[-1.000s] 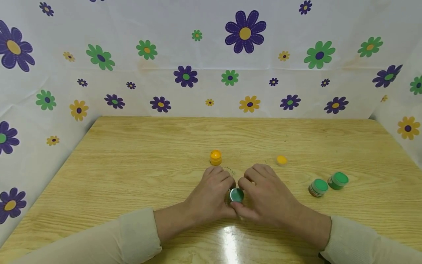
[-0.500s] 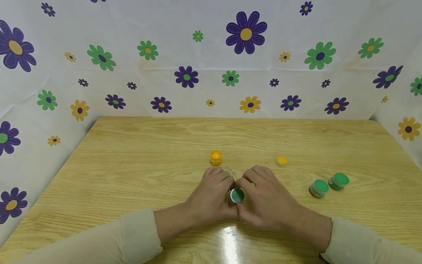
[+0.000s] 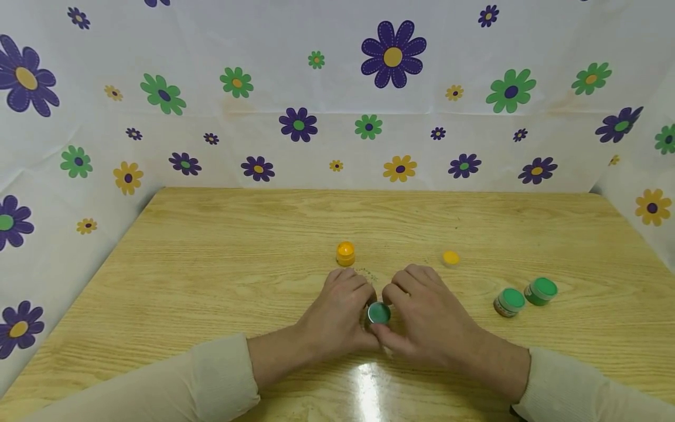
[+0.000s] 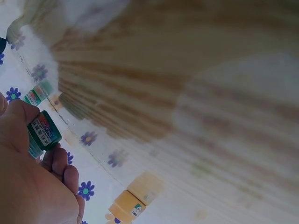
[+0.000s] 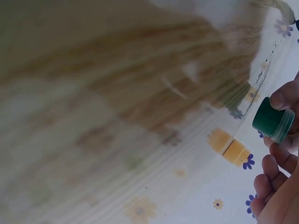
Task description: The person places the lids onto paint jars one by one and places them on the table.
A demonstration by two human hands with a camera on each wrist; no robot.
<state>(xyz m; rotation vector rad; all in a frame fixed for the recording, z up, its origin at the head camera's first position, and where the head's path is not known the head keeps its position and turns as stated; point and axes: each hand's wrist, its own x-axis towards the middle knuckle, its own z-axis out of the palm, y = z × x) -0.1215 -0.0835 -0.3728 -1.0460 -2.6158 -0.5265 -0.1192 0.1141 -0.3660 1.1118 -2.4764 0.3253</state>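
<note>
A small green paint jar (image 3: 379, 313) with a pale, clear-rimmed lid is held between both hands, just above the wooden table. My left hand (image 3: 340, 310) grips it from the left; the left wrist view shows thumb and fingers around the labelled green jar (image 4: 45, 132). From the other side, my right hand (image 3: 427, 310) pinches the jar near its rim, thumb in front and index finger behind. In the right wrist view the thumb lies against the green jar (image 5: 270, 119). The fingers hide much of its side.
Behind the left hand stands an orange jar (image 3: 345, 254). A yellow disc, apparently a lid (image 3: 450, 258), lies farther right. Two more green jars (image 3: 510, 302) (image 3: 541, 291) stand beyond the right hand. A flowered cloth (image 3: 337, 105) rises behind the table (image 3: 227, 234).
My right thumb and index finger have shifted rightward around the jar's rim and then back left. The left hand keeps its grip, and the other jars stay in place.
</note>
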